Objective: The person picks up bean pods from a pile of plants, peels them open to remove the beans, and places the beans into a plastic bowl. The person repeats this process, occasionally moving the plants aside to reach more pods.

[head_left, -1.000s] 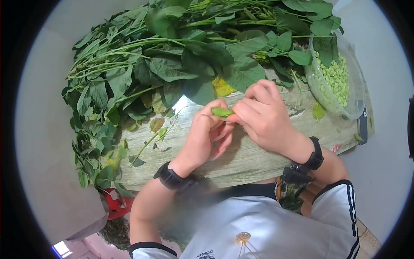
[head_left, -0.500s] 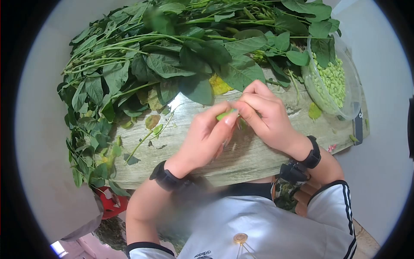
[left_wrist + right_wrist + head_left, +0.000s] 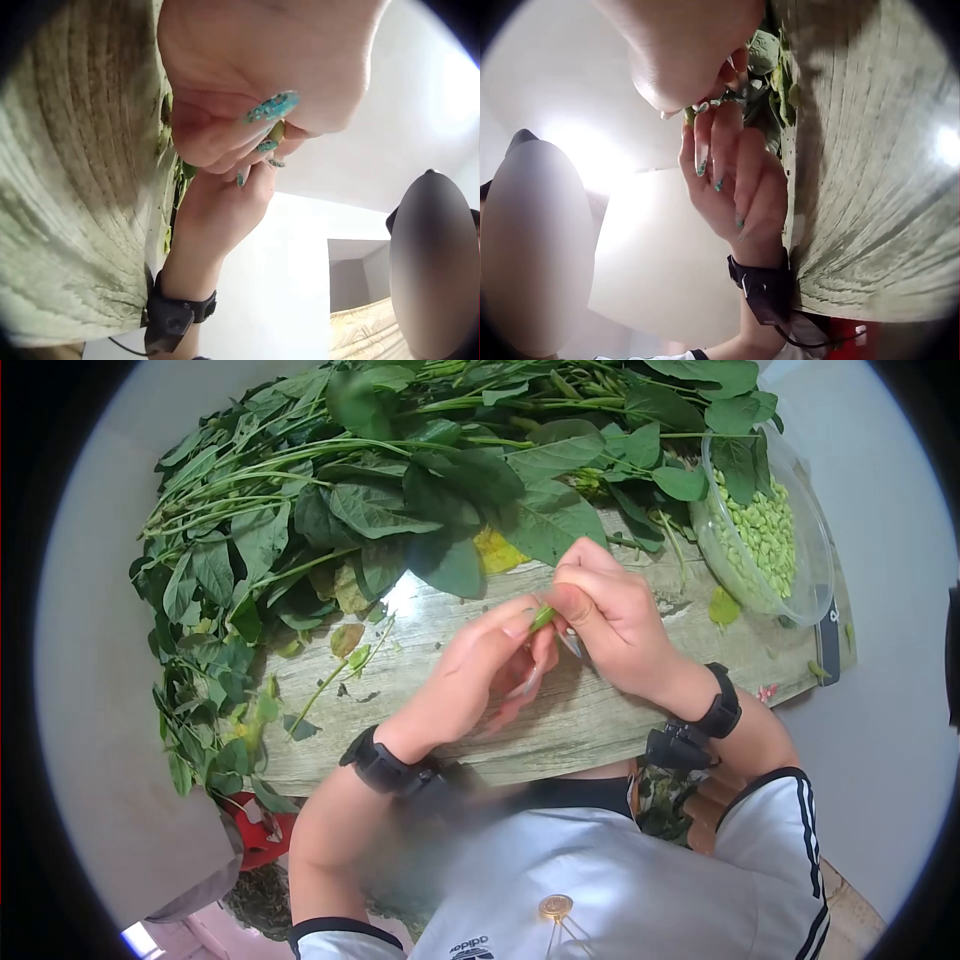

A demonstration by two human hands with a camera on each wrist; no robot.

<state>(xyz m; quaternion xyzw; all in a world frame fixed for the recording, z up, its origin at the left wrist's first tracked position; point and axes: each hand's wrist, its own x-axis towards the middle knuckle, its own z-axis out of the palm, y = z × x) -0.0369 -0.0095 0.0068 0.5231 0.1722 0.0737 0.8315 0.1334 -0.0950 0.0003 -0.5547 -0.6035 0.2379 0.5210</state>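
Note:
Between both hands, over the middle of the table, is a small green soybean pod [image 3: 543, 618]. My left hand [image 3: 480, 665] pinches it between thumb and forefinger, its other fingers loosely bent below. My right hand [image 3: 618, 622] meets it from the other side, thumb and curled forefinger gripping the pod's far end. In the left wrist view a bit of the pod [image 3: 277, 132] shows beside the long, glittery blue-green nails. The right wrist view shows a sliver of the pod [image 3: 689, 117] at the left fingertips; the right hand's own palm hides most of the rest.
A heap of leafy soybean plants [image 3: 380, 500] covers the table's back and left. A clear plastic tub [image 3: 815, 575] of shelled green beans [image 3: 765, 540] stands at the back right, beside a dark flat object [image 3: 828, 650]. Loose leaves and a stem [image 3: 335, 678] lie on the wooden tabletop [image 3: 390, 705].
The pod has turned from lying nearly level to slanting between the fingertips. The left thumb has moved up onto it, and the right thumb now presses at its far end.

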